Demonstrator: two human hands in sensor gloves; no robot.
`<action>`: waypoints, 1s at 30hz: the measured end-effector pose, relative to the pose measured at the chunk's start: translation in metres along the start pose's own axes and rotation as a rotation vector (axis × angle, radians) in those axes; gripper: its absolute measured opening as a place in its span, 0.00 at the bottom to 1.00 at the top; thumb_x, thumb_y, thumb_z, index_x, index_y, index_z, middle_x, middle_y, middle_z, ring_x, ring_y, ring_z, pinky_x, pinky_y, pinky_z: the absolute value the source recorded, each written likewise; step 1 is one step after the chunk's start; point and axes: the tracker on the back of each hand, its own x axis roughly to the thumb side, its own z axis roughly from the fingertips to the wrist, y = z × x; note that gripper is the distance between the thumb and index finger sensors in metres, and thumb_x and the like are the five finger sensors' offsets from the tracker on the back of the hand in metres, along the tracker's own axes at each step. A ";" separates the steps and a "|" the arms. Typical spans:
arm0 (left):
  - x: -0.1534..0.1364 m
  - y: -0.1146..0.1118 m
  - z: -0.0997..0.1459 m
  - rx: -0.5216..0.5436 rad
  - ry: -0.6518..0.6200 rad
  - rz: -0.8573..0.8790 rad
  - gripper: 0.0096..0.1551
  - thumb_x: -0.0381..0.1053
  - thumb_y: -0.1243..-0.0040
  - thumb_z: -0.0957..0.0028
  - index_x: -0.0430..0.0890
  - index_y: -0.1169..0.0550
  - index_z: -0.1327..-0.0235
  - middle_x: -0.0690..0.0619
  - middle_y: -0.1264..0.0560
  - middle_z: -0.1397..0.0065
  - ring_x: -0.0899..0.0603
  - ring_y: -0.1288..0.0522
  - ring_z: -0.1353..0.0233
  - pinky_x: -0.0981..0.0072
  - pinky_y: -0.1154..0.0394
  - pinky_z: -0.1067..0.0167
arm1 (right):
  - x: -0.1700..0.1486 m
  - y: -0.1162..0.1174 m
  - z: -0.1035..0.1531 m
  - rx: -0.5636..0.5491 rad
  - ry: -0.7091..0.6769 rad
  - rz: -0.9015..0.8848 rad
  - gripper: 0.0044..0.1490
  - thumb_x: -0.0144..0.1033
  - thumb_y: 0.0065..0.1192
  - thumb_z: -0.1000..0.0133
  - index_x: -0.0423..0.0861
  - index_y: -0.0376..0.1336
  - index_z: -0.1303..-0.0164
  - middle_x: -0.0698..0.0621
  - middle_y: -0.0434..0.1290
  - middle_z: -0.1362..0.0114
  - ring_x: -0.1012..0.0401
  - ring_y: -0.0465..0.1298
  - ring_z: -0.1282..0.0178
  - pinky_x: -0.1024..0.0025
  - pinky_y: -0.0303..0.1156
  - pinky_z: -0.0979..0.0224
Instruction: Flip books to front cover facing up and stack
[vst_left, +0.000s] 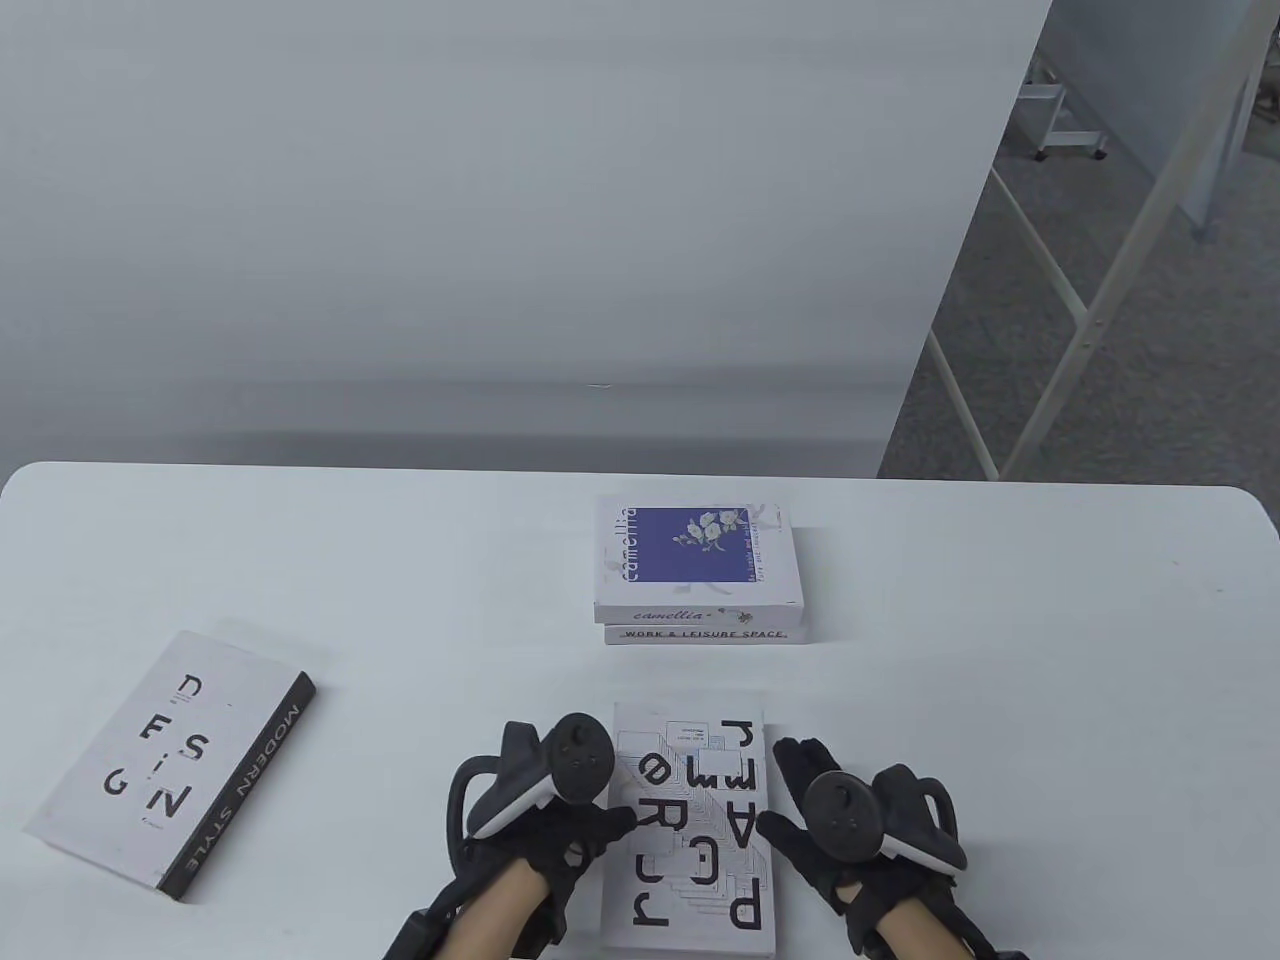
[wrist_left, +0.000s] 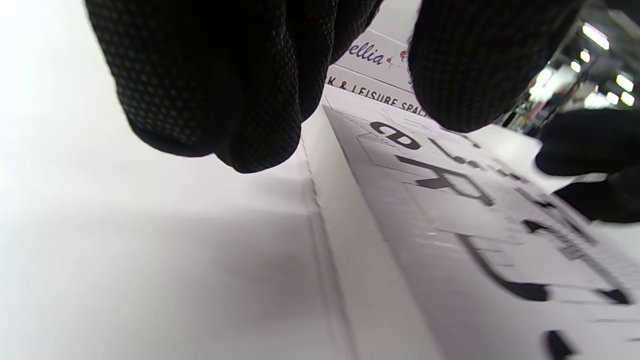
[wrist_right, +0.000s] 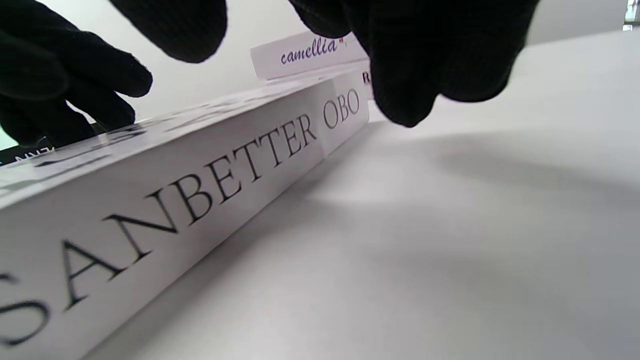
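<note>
A white book with large black letters (vst_left: 690, 830) lies flat at the table's front centre, cover up. It also shows in the left wrist view (wrist_left: 450, 225), and its spine "SANBETTER" shows in the right wrist view (wrist_right: 200, 195). My left hand (vst_left: 560, 820) is at its left edge, fingers (wrist_left: 225, 100) hanging just above the table and thumb over the cover. My right hand (vst_left: 830, 800) is at its right edge, fingers (wrist_right: 425, 60) just above the table beside the spine. Neither hand grips it. Behind it, the blue "camellia" book (vst_left: 697, 555) lies on the "Work & Leisure Space" book (vst_left: 705, 634).
A white "Design" book with a black "Modern Style" spine (vst_left: 170, 765) lies slanted at the left front. The white table (vst_left: 1000, 650) ends at a grey wall behind. Metal frame legs (vst_left: 1070, 330) stand on the floor to the right, off the table.
</note>
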 end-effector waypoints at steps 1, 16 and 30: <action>-0.003 -0.002 -0.002 0.001 0.011 0.031 0.50 0.64 0.35 0.54 0.34 0.35 0.29 0.38 0.24 0.35 0.41 0.13 0.47 0.61 0.13 0.56 | 0.000 0.001 -0.002 0.019 0.006 -0.019 0.44 0.56 0.49 0.35 0.39 0.46 0.18 0.26 0.58 0.23 0.45 0.76 0.31 0.50 0.74 0.33; -0.028 -0.032 -0.029 -0.118 -0.017 0.307 0.42 0.54 0.36 0.52 0.33 0.35 0.31 0.38 0.25 0.37 0.45 0.12 0.51 0.70 0.12 0.60 | -0.006 0.016 -0.016 0.188 0.035 -0.277 0.46 0.48 0.47 0.33 0.35 0.36 0.19 0.28 0.56 0.23 0.54 0.74 0.28 0.60 0.75 0.30; -0.029 -0.039 -0.032 -0.168 -0.082 0.431 0.40 0.48 0.40 0.51 0.29 0.37 0.31 0.36 0.28 0.36 0.43 0.13 0.49 0.68 0.13 0.58 | -0.007 -0.001 0.008 -0.062 -0.014 -0.324 0.33 0.30 0.50 0.37 0.53 0.48 0.21 0.34 0.57 0.21 0.47 0.73 0.27 0.52 0.71 0.28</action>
